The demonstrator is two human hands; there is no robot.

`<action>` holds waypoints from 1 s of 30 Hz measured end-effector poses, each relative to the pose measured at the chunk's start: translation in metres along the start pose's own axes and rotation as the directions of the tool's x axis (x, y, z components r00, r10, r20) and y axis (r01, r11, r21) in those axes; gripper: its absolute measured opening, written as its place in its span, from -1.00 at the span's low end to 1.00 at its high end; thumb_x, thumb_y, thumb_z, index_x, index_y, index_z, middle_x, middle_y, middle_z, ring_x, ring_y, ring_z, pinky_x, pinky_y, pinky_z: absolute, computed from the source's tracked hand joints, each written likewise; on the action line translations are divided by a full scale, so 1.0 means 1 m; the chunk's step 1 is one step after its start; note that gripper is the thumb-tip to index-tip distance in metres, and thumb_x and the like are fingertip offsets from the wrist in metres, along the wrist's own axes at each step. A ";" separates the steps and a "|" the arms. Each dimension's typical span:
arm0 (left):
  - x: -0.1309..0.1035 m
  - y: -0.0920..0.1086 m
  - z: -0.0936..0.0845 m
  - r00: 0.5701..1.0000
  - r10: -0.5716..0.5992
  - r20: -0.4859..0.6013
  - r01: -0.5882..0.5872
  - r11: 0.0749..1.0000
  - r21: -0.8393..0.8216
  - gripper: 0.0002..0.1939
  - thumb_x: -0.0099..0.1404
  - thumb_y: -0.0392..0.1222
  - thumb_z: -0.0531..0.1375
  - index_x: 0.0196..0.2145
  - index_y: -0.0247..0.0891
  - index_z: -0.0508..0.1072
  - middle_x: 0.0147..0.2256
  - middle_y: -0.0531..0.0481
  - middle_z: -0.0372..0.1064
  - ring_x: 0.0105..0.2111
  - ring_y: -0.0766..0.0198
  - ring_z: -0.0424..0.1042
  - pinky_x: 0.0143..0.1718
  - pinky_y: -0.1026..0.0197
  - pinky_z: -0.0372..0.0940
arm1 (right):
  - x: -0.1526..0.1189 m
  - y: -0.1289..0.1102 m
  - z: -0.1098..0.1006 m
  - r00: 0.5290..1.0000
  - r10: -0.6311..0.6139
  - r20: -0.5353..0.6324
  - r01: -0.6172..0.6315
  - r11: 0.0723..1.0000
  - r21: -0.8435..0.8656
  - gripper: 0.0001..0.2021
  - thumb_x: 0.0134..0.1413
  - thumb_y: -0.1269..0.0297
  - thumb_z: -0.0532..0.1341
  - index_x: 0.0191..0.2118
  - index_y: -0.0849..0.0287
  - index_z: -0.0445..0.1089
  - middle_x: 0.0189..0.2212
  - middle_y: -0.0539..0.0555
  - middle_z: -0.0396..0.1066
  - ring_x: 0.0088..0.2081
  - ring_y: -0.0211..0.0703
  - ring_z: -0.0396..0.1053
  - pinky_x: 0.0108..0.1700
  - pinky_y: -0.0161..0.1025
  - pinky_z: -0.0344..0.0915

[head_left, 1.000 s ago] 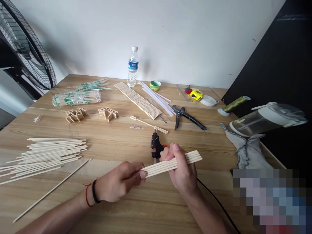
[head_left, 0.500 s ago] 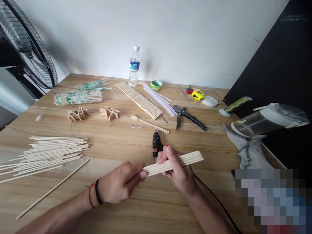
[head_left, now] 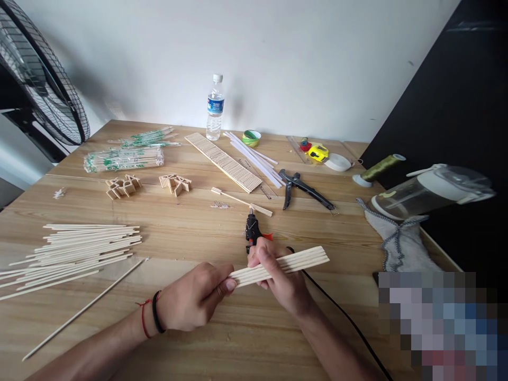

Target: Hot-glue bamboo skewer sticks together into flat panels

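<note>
A flat row of several pale wooden sticks (head_left: 307, 258), side by side, is held above the table in both hands. My left hand (head_left: 194, 296) is closed on the left end, thumb on top. Around the middle, my right hand (head_left: 283, 280) grips the row between thumb and fingers, and the right ends stick out past it. Just beyond the right hand a black glue gun (head_left: 252, 227) rests on the table, partly hidden by that hand. Loose sticks (head_left: 87, 246) lie in a pile to the left, with a single stick (head_left: 85, 309) nearer me.
At the back stand a water bottle (head_left: 215, 111), a slatted stick panel (head_left: 222, 161), white strips (head_left: 257, 161) and wrapped sticks (head_left: 125, 159). Two small stick frames (head_left: 123, 186) sit mid-left. Black cutters (head_left: 304, 190), a clear jug (head_left: 420, 196) and a cloth (head_left: 399, 246) lie right. A cable (head_left: 345, 312) trails toward me.
The view has shifted slightly, so the table's things sit a little further left. My right hand has slid slightly toward the left along the sticks; both hands keep their grip.
</note>
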State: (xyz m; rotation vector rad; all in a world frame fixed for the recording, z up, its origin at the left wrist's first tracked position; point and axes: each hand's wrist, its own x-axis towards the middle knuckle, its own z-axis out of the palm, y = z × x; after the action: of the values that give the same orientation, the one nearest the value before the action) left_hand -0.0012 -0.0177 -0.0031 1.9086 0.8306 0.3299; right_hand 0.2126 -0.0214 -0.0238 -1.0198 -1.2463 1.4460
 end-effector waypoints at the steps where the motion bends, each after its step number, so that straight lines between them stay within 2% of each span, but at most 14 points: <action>1: 0.000 0.000 0.000 1.000 -0.002 0.003 0.002 1.000 -0.005 -0.64 0.59 0.01 -0.10 -0.38 -0.15 0.12 -0.48 0.12 0.13 -0.49 0.28 0.09 -0.39 0.18 0.06 | 0.000 0.000 0.001 1.000 0.002 0.011 -0.002 1.000 -0.009 -0.44 0.32 -0.25 0.22 -0.47 0.16 0.36 -0.62 -0.09 0.24 -0.65 -0.37 0.13 -0.64 -0.40 0.01; 5: 0.001 0.001 0.002 1.000 -0.013 0.009 0.013 0.998 -0.068 -0.64 0.59 0.00 -0.09 -0.38 -0.16 0.13 -0.48 0.13 0.13 -0.50 0.30 0.08 -0.40 0.19 0.05 | 0.001 0.000 0.007 0.998 -0.007 -0.056 0.005 1.000 -0.026 -0.39 0.36 -0.28 0.16 -0.51 0.15 0.33 -0.62 -0.09 0.22 -0.67 -0.39 0.11 -0.68 -0.41 -0.03; 8: 0.003 0.001 0.000 1.000 -0.014 0.006 0.015 0.992 -0.125 -0.63 0.60 0.01 -0.06 -0.37 -0.17 0.16 -0.48 0.15 0.12 -0.49 0.32 0.08 -0.40 0.21 0.05 | 0.002 0.002 0.007 0.991 -0.029 -0.134 0.026 0.999 -0.020 -0.39 0.33 -0.29 0.18 -0.52 0.16 0.35 -0.61 -0.08 0.25 -0.68 -0.41 0.12 -0.68 -0.41 0.00; 13: 0.003 -0.002 -0.011 0.999 -0.039 -0.032 0.034 0.990 -0.136 -0.59 0.60 0.08 -0.05 -0.37 -0.19 0.20 -0.49 0.16 0.12 -0.49 0.33 0.11 -0.41 0.22 0.05 | 0.006 0.000 0.000 0.949 -0.033 -0.312 0.053 0.997 0.054 -0.40 0.24 -0.31 0.26 -0.52 0.16 0.37 -0.63 -0.09 0.28 -0.71 -0.42 0.14 -0.68 -0.40 0.04; 15: 0.002 -0.002 -0.014 0.998 -0.044 -0.038 0.041 0.995 -0.092 -0.57 0.60 0.08 -0.04 -0.41 -0.19 0.19 -0.50 0.16 0.12 -0.49 0.34 0.10 -0.41 0.21 0.03 | 0.007 -0.001 -0.001 0.953 -0.023 -0.302 0.043 0.997 0.060 -0.41 0.24 -0.30 0.27 -0.51 0.15 0.37 -0.65 -0.10 0.28 -0.70 -0.40 0.14 -0.68 -0.41 0.04; 18: 0.001 0.000 -0.015 0.999 -0.028 -0.034 0.026 0.998 -0.057 -0.57 0.59 0.06 -0.03 -0.42 -0.20 0.20 -0.49 0.15 0.13 -0.49 0.34 0.11 -0.41 0.22 0.04 | 0.005 -0.003 0.002 0.991 0.003 -0.136 0.003 0.999 0.041 -0.46 0.24 -0.26 0.30 -0.45 0.15 0.36 -0.66 -0.11 0.28 -0.68 -0.39 0.14 -0.66 -0.42 0.04; 20: 0.001 0.002 -0.012 1.000 -0.015 -0.006 0.014 0.997 -0.070 -0.57 0.59 0.05 -0.04 -0.37 -0.23 0.29 -0.49 0.15 0.13 -0.49 0.34 0.11 -0.41 0.22 0.05 | 0.003 -0.005 0.006 0.999 0.042 -0.016 -0.042 0.999 0.027 -0.48 0.24 -0.25 0.31 -0.44 0.14 0.34 -0.67 -0.13 0.26 -0.68 -0.39 0.12 -0.66 -0.42 0.01; 22: 0.002 0.003 -0.010 1.000 -0.008 0.024 0.011 0.995 -0.100 -0.58 0.60 0.05 -0.04 -0.31 -0.26 0.36 -0.49 0.16 0.12 -0.49 0.35 0.10 -0.41 0.23 0.06 | 0.001 -0.005 0.009 0.997 0.078 0.019 -0.078 0.997 0.009 -0.46 0.25 -0.28 0.28 -0.45 0.13 0.33 -0.68 -0.13 0.23 -0.68 -0.39 0.09 -0.66 -0.42 -0.01; 25: 0.002 0.003 -0.008 0.999 -0.010 0.032 0.015 0.985 -0.169 -0.58 0.61 0.05 -0.02 -0.32 -0.25 0.34 -0.50 0.17 0.09 -0.49 0.36 0.08 -0.41 0.24 0.06 | 0.000 -0.004 0.010 0.993 0.090 -0.076 -0.092 0.995 -0.022 -0.40 0.23 -0.36 0.22 -0.47 0.13 0.33 -0.70 -0.12 0.18 -0.69 -0.37 0.08 -0.68 -0.41 -0.02; 28: 0.001 0.001 -0.009 0.999 -0.008 0.032 0.015 0.974 -0.224 -0.57 0.61 0.06 -0.02 -0.38 -0.22 0.25 -0.49 0.15 0.15 -0.48 0.35 0.11 -0.40 0.24 0.08 | 0.001 -0.002 0.006 0.972 0.119 -0.205 -0.128 0.991 -0.029 -0.37 0.16 -0.42 0.24 -0.49 0.12 0.33 -0.70 -0.10 0.20 -0.69 -0.35 0.12 -0.70 -0.42 -0.02; 30: 0.000 0.000 -0.009 0.999 -0.007 0.032 0.015 0.969 -0.248 -0.57 0.62 0.07 -0.02 -0.38 -0.22 0.25 -0.47 0.13 0.19 -0.46 0.34 0.14 -0.38 0.24 0.10 | 0.002 -0.001 0.004 0.959 0.142 -0.245 -0.149 0.989 -0.012 -0.37 0.13 -0.44 0.25 -0.49 0.11 0.32 -0.72 -0.11 0.20 -0.70 -0.36 0.10 -0.70 -0.43 -0.03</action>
State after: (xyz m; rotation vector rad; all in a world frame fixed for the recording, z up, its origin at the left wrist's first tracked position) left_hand -0.0061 -0.0112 0.0012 1.6709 0.7424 0.3785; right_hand 0.2085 -0.0205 -0.0222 -1.2913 -1.0356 1.3670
